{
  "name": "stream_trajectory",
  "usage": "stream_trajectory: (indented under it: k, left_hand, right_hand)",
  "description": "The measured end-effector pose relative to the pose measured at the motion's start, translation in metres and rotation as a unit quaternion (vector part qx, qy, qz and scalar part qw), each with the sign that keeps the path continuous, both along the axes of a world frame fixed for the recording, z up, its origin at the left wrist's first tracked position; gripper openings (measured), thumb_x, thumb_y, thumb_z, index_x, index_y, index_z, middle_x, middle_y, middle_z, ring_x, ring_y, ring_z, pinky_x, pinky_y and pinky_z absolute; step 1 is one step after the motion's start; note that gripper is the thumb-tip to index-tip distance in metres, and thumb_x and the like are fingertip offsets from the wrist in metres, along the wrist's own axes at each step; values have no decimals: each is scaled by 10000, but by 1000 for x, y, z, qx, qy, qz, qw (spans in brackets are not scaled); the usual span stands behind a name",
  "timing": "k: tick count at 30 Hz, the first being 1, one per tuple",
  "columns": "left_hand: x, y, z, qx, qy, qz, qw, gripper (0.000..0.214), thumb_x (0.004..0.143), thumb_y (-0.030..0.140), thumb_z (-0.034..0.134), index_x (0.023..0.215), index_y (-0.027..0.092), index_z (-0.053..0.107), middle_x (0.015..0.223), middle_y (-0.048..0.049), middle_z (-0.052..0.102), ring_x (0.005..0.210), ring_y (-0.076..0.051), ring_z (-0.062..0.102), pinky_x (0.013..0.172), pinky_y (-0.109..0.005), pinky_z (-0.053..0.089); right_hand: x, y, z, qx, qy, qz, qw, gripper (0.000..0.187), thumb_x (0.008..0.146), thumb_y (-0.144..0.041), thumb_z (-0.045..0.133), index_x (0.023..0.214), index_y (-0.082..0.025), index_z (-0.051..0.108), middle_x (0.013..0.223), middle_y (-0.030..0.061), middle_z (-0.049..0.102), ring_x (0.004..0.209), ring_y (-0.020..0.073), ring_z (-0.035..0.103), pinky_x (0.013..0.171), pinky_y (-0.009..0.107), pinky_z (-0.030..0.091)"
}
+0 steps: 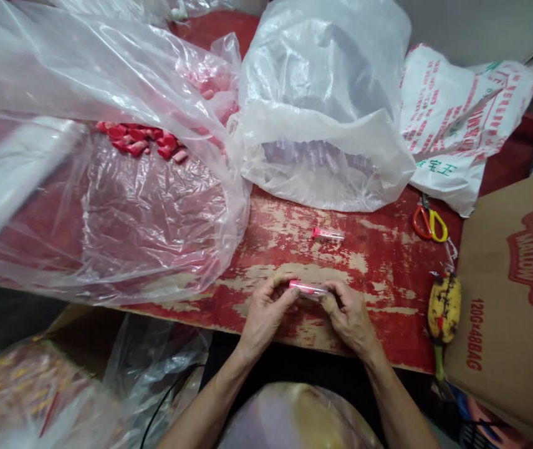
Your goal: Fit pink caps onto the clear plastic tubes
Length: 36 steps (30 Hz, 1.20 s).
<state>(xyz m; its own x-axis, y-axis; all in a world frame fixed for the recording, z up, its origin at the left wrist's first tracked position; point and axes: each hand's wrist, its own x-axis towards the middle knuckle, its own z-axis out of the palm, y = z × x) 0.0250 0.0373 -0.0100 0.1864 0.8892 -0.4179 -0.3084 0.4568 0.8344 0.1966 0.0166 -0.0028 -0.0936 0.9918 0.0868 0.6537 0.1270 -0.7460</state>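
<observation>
Both hands, the left hand (264, 315) and the right hand (348, 318), are curled inward, their fingertips pinching a pink-capped clear tube (308, 288) between them just above the near edge of the worn red table (364, 268). A slip of those fingers could send the tube rolling over the edge, and a second tube (328, 234) lying loose farther off could roll as well if the table is knocked. On the right, a cardboard box (512, 280) reads "120G x 48BAG" above partly hidden red lettering that seems to end "MALLOW," while a white plastic bag (462, 118) carries red and green characters I can't make out.
</observation>
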Motion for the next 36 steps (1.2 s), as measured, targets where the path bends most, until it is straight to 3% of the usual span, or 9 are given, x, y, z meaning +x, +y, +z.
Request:
stream_trajectory:
  k: [3,8,13,19,21,24,29,32,36]
  left_hand:
    - [0,1,-2,-3,-1,1,1000,287,735,304,699,965,159,608,671,19,633,556,-86,561,534,-180,468]
    - [1,3,2,2,0,11,1000,265,754,318,683,951,158,604,651,28,624,552,-74,553,521,-161,453]
    - [4,0,9,9,19,-20,1000,284,740,340,690,942,153,615,610,32,611,516,-76,536,496,-169,451]
    - [5,0,11,0,6,-18,1000,270,736,338,691,916,156,603,601,37,616,503,-73,535,491,-164,441]
    - [4,1,10,0,6,-20,1000,272,749,349,677,923,151,609,600,30,623,519,-75,542,503,-160,441]
    - [2,3,7,-19,8,-21,1000,288,738,357,685,923,148,615,625,24,634,526,-74,541,512,-162,445]
    - [-1,6,2,-14,-10,-15,1000,266,740,353,681,908,154,623,684,14,642,574,-87,555,561,-185,464]
    - [-1,9,3,-18,8,-20,1000,268,773,381,632,909,151,620,686,-2,641,564,-110,562,531,-210,462]
    - [2,11,2,96,139,2,986,208,822,338,573,920,168,644,745,-17,631,631,-135,587,599,-244,466]
  right_hand:
    - [-1,2,0,21,-35,-22,999,316,941,-354,379,729,-189,546,584,-10,514,528,140,496,514,250,351]
    - [-1,4,9,9,3,32,999,219,908,-327,459,1033,-170,545,890,53,618,732,155,575,642,239,427]
    - [0,3,9,3,-26,-9,1000,328,949,-346,352,755,-193,568,606,7,576,543,149,539,521,247,371]
    - [-2,-4,10,17,15,11,1000,205,890,-300,481,1052,-191,541,921,48,627,783,166,588,674,248,437]
    - [-4,-4,9,11,11,13,1000,171,911,-306,450,951,-192,571,819,31,628,718,161,578,636,248,417]
    - [-7,0,5,-11,-21,-4,1000,301,941,-352,384,777,-190,578,649,14,589,599,158,547,564,257,376]
    - [-9,7,7,-3,-6,15,1000,220,899,-329,448,993,-168,566,833,48,618,696,158,575,609,247,426]
    - [-9,12,6,-1,-13,27,1000,192,914,-302,431,889,-181,577,704,9,594,592,134,548,551,232,404]
    - [-14,15,-8,39,-31,-34,998,288,936,-344,386,776,-185,565,615,0,554,522,128,518,508,240,377]
